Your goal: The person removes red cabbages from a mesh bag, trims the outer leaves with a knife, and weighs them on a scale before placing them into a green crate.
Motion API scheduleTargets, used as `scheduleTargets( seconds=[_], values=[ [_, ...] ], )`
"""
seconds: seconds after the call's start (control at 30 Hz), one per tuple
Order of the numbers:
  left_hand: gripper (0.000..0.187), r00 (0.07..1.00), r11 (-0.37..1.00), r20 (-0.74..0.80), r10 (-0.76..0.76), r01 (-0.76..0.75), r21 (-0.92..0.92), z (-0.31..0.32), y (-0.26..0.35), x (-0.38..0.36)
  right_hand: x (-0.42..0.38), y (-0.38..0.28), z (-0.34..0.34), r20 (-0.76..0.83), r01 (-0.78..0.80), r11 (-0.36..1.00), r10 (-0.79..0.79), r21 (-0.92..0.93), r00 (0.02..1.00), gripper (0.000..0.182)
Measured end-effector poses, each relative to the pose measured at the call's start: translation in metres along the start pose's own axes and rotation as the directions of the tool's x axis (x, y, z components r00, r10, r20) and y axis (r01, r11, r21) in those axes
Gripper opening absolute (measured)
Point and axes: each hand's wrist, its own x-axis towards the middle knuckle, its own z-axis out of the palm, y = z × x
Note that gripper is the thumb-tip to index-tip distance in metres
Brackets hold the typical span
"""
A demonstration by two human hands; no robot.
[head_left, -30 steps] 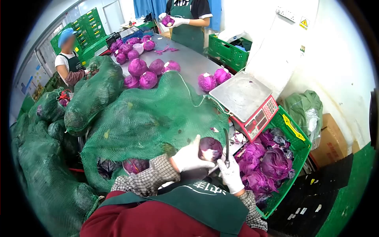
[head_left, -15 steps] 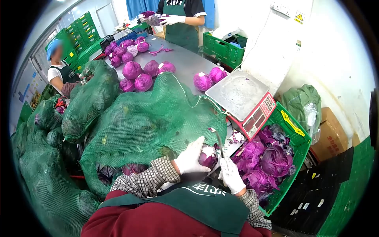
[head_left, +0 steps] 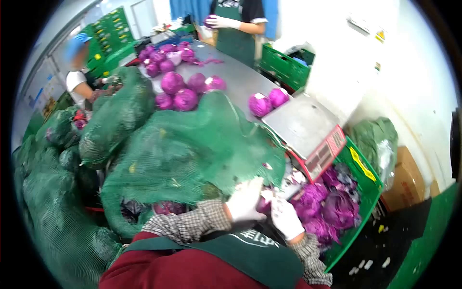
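My left hand (head_left: 245, 200), in a white glove, is wrapped round the left side of a purple cabbage (head_left: 264, 202) close to my apron. My right hand (head_left: 286, 216), also gloved, is closed at the cabbage's right side; the knife seen in it earlier is blurred and hard to make out now. Just beyond my hands lies a large green mesh bag (head_left: 192, 144) with cabbages inside. To the right, a green crate (head_left: 368, 197) holds purple cabbage leaves (head_left: 337, 207).
A red scale (head_left: 303, 125) stands beyond the crate. Trimmed cabbages (head_left: 185, 99) sit on the metal table (head_left: 236, 77). More filled mesh bags (head_left: 57, 207) are at the left. Two co-workers (head_left: 236, 29) (head_left: 79, 72) stand across and at the left.
The view has shifted, so the scene sits further right. My right hand has moved up against the cabbage, and the knife blade no longer shows clearly.
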Motion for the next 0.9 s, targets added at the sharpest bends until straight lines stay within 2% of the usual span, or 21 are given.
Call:
scheduleTargets(
  seconds=[0.03, 0.07, 0.1, 0.13, 0.17, 0.23, 0.33, 0.37, 0.43, 0.47, 0.5, 0.57, 0.6, 0.63, 0.7, 0.73, 0.8, 0.83, 0.9],
  values=[
    [0.114, 0.999, 0.999, 0.037, -0.017, 0.018, -0.032, -0.004, -0.001, 0.004, 0.008, 0.003, -0.003, -0.025, -0.019, 0.994, 0.022, 0.112, 0.999, 0.025],
    [0.112, 1.000, 1.000, -0.002, -0.013, 0.013, 0.011, 0.002, -0.002, 0.004, 0.019, 0.002, -0.013, -0.058, 0.046, 0.971, -0.033, 0.234, 0.998, 0.025],
    [0.111, 0.999, 0.999, -0.038, -0.009, 0.011, 0.051, 0.011, -0.003, 0.003, 0.018, 0.006, -0.016, 0.250, -0.268, 0.918, 0.198, 0.291, 0.948, 0.023],
    [0.109, 0.999, 0.992, -0.032, -0.029, 0.032, 0.126, 0.011, -0.001, 0.003, 0.015, 0.021, -0.001, 0.102, -0.122, 0.960, 0.099, 0.251, 0.990, 0.021],
    [0.107, 0.999, 0.980, -0.023, -0.037, 0.041, 0.193, 0.009, 0.004, 0.004, 0.029, 0.008, -0.021, 0.227, -0.335, 0.892, 0.274, 0.303, 0.935, 0.023],
    [0.107, 0.996, 0.972, 0.011, -0.088, 0.083, 0.218, 0.005, 0.012, 0.006, 0.037, 0.012, -0.031, 0.266, -0.240, 0.948, 0.182, 0.207, 0.947, 0.029],
    [0.105, 0.995, 0.964, -0.019, -0.103, 0.104, 0.243, 0.010, 0.013, 0.006, 0.039, 0.026, -0.026, 0.281, -0.202, 0.956, 0.139, 0.211, 0.950, 0.031],
    [0.104, 0.993, 0.963, -0.021, -0.114, 0.116, 0.245, 0.010, 0.014, 0.006, 0.044, 0.021, -0.033, 0.357, -0.242, 0.955, 0.168, 0.173, 0.919, 0.028],
    [0.103, 0.991, 0.966, -0.032, -0.127, 0.131, 0.222, 0.013, 0.016, 0.007, 0.038, 0.039, -0.020, 0.297, -0.067, 0.997, 0.056, 0.028, 0.953, 0.027],
    [0.103, 0.991, 0.971, -0.032, -0.133, 0.137, 0.197, 0.013, 0.018, 0.006, 0.037, 0.041, -0.019, 0.311, -0.063, 0.998, 0.061, -0.002, 0.949, 0.028],
    [0.103, 0.990, 0.974, -0.035, -0.138, 0.142, 0.175, 0.010, 0.019, 0.006, 0.040, 0.043, -0.018, 0.329, -0.136, 0.988, 0.103, 0.079, 0.939, 0.029],
    [0.103, 0.989, 0.970, -0.025, -0.144, 0.146, 0.195, 0.006, 0.025, 0.003, 0.043, 0.042, -0.018, 0.443, -0.354, 0.923, 0.257, 0.151, 0.859, 0.029],
    [0.103, 0.988, 0.974, -0.028, -0.154, 0.157, 0.166, 0.005, 0.025, 0.003, 0.040, 0.046, -0.013, 0.362, -0.270, 0.957, 0.215, 0.107, 0.907, 0.029],
    [0.102, 0.987, 0.978, -0.025, -0.159, 0.161, 0.132, 0.006, 0.027, 0.003, 0.036, 0.052, -0.012, 0.252, -0.084, 0.994, 0.066, 0.064, 0.965, 0.030],
    [0.099, 0.989, 0.982, -0.029, -0.147, 0.149, 0.119, 0.000, 0.035, -0.003, 0.038, 0.050, -0.014, 0.249, -0.184, 0.948, 0.118, 0.259, 0.961, 0.031],
    [0.099, 0.989, 0.978, -0.059, -0.135, 0.143, 0.150, 0.004, 0.037, -0.007, 0.039, 0.053, -0.015, 0.245, -0.142, 0.965, 0.086, 0.221, 0.966, 0.033],
    [0.097, 0.991, 0.971, -0.095, -0.095, 0.113, 0.209, 0.010, 0.043, -0.020, 0.026, 0.071, -0.013, 0.322, -0.234, 0.969, 0.198, 0.078, 0.926, 0.033],
    [0.097, 0.994, 0.951, -0.106, -0.040, 0.070, 0.302, 0.015, 0.046, -0.029, 0.023, 0.081, -0.007, 0.344, -0.263, 0.965, 0.245, 0.005, 0.907, 0.034],
    [0.102, 0.983, 0.942, -0.179, 0.050, 0.014, 0.336, 0.029, 0.043, -0.043, -0.001, 0.110, 0.026, 0.184, -0.309, 0.932, 0.275, 0.190, 0.944, 0.028]
  ],
)
